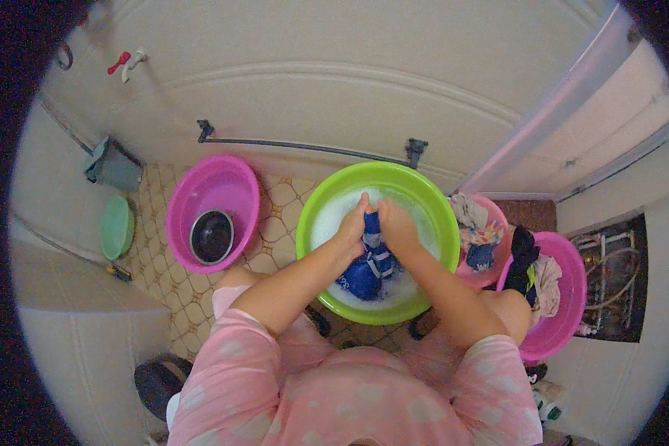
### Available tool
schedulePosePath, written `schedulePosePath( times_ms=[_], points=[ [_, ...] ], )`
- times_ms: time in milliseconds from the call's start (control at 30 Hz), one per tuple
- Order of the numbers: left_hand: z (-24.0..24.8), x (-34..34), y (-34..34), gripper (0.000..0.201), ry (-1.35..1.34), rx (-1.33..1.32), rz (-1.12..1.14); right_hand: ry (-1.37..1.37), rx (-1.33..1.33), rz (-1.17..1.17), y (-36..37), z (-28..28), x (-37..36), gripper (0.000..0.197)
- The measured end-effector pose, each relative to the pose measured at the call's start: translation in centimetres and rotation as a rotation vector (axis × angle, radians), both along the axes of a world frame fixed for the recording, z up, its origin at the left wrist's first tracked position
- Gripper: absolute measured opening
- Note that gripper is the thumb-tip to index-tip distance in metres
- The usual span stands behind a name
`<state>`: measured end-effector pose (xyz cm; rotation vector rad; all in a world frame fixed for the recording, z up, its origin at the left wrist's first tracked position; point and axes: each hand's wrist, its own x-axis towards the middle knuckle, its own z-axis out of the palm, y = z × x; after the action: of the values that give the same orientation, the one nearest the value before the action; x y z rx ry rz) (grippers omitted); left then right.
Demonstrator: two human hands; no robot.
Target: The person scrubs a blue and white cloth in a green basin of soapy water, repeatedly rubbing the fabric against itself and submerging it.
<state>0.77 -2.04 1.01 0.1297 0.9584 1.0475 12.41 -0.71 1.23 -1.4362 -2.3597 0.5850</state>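
left hand [354, 223]: grasping blue garment [361, 278] | right hand [397, 224]: same | garment: between both, inside green basin [377, 174]

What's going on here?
A person's left hand and right hand, close together, grip a blue cloth over a green basin of suds. The cloth's lower part lies among the suds. On the right, clothes lie in a pale pink basin and a magenta basin.
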Motion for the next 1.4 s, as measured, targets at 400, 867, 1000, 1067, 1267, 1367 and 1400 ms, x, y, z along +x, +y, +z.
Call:
schedulePosePath(
  times_ms=[400,867,1000,1067,1267,1367,1400],
  points=[
    [2.6,-5.8,1.4,0.024,0.549,0.508,-0.167,0.809,-0.988,-0.085,0.4,4.7,3.8,0.04],
    [7.2,-3.0,-1.4,0.044,0.788,0.686,-0.845,0.813,-0.694,0.058,1.1,4.3,5.1,0.021],
    [6.6,-3.5,-1.2,0.028,0.712,0.699,-0.633,0.713,-0.729,0.15,1.5,2.9,5.6,0.03],
    [6.8,-3.5,-1.3,0.028,0.731,0.751,-0.532,0.641,-0.835,0.286,0.9,2.7,5.5,0.049],
    [6.5,-3.8,-0.2,0.022,0.396,0.512,-0.217,0.548,-0.764,0.263,0.7,1.5,5.5,0.049],
    [4.2,-5.5,0.8,0.024,0.488,0.467,-0.171,0.646,-0.85,0.09,1.0,3.1,5.0,0.052],
    [3.3,-5.4,1.4,0.027,0.646,0.442,-0.199,0.643,-0.743,-0.082,1.7,1.8,5.6,0.052]
  ],
)
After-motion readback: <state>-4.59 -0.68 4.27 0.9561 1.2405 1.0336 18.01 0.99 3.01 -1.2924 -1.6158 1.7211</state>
